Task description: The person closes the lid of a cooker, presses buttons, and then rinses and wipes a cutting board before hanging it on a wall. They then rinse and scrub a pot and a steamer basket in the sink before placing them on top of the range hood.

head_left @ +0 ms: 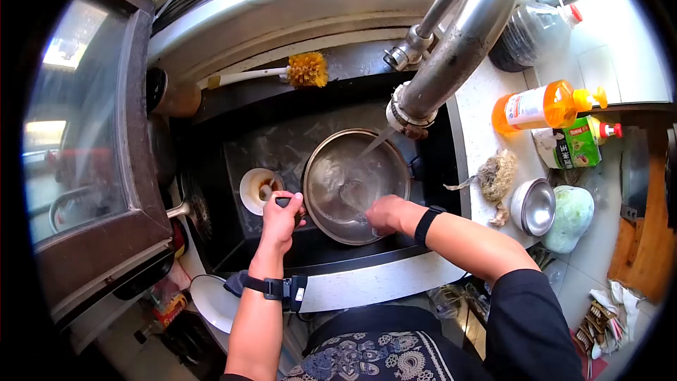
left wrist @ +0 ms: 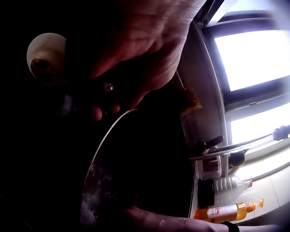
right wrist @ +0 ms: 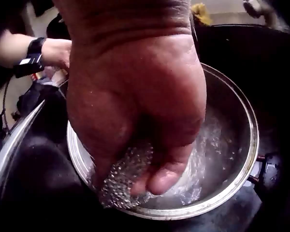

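While right hand curls fingers round metal-mesh scourer at steel pot's near side, left hand grips black handle — scrubbing seems underway, unfinished, water running; beside pot in sink, white cup still unwashed.

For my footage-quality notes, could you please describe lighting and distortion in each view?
Head: bright, black corners, counter edge bowed; left wrist: window blown out, left hand partly lost in shadow; right wrist: dark edges, bright glints along the pot rim.
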`<state>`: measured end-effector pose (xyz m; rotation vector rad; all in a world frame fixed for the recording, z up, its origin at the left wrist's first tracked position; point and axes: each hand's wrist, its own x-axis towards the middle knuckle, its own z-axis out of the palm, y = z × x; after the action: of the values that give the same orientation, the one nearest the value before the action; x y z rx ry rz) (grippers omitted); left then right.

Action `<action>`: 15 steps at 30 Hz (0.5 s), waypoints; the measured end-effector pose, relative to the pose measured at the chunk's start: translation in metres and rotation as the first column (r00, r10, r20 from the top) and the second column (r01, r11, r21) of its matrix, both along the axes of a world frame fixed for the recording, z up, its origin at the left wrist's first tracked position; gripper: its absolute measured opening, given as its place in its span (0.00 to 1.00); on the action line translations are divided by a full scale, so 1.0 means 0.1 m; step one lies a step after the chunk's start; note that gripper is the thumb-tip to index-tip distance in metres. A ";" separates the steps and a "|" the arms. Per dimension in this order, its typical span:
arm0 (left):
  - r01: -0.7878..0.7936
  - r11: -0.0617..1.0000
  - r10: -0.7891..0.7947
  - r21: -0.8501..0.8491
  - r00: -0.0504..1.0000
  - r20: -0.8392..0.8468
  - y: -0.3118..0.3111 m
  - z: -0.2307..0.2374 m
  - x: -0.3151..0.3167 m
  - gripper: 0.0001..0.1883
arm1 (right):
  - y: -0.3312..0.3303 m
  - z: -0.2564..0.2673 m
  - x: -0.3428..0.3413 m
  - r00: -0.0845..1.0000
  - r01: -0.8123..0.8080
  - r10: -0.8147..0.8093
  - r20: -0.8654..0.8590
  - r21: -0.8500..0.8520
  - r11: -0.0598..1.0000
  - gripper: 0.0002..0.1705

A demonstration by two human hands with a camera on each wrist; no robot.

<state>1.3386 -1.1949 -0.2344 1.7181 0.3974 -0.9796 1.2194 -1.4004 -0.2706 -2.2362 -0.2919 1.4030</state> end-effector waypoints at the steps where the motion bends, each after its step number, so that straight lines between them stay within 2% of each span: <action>1: -0.009 1.000 0.009 0.000 1.000 -0.014 -0.01 -0.01 0.00 0.12 | 0.01 0.03 0.04 1.000 -0.008 0.009 -0.021 0.039 0.999 0.18; 2: -0.007 1.000 0.007 0.006 1.000 -0.014 -0.01 -0.02 0.00 0.12 | 0.05 0.05 0.08 0.999 -0.018 0.021 -0.042 0.080 0.997 0.18; 3: -0.014 1.000 0.014 0.006 1.000 -0.021 -0.01 -0.02 0.00 0.12 | 0.15 0.03 0.13 0.988 0.157 -0.154 -0.030 0.163 0.974 0.18; 5: -0.032 0.999 0.032 0.007 0.999 -0.029 -0.01 -0.03 0.01 0.12 | 0.38 -0.05 0.23 0.874 0.471 -0.483 -0.048 0.323 0.821 0.18; 6: -0.042 0.999 0.042 0.018 0.998 -0.041 0.00 -0.03 0.02 0.11 | 0.40 -0.09 0.27 0.878 0.471 -0.473 -0.070 0.297 0.831 0.17; 7: -0.036 0.999 0.037 0.020 0.998 -0.047 0.01 -0.04 0.04 0.11 | 0.37 -0.13 0.23 0.936 0.347 -0.349 -0.037 0.250 0.904 0.16; 9: -0.019 1.000 0.020 0.020 0.998 -0.063 0.03 -0.06 0.08 0.11 | 0.24 -0.17 0.09 0.997 0.081 -0.082 0.005 0.139 0.987 0.16; 13: 0.006 1.000 -0.005 0.004 1.000 -0.027 -0.08 -0.06 0.16 0.11 | 0.17 -0.19 0.04 0.992 -0.067 0.059 0.107 0.076 0.995 0.15; 15: 0.037 0.998 -0.037 0.042 0.999 -0.014 -0.12 -0.06 0.22 0.11 | 0.37 -0.11 0.23 0.974 0.182 -0.207 0.097 0.214 0.960 0.14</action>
<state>1.3602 -1.2071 -0.2401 1.7631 0.3984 -1.0165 1.2423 -1.3636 -0.2815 -2.1182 -0.2362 1.0885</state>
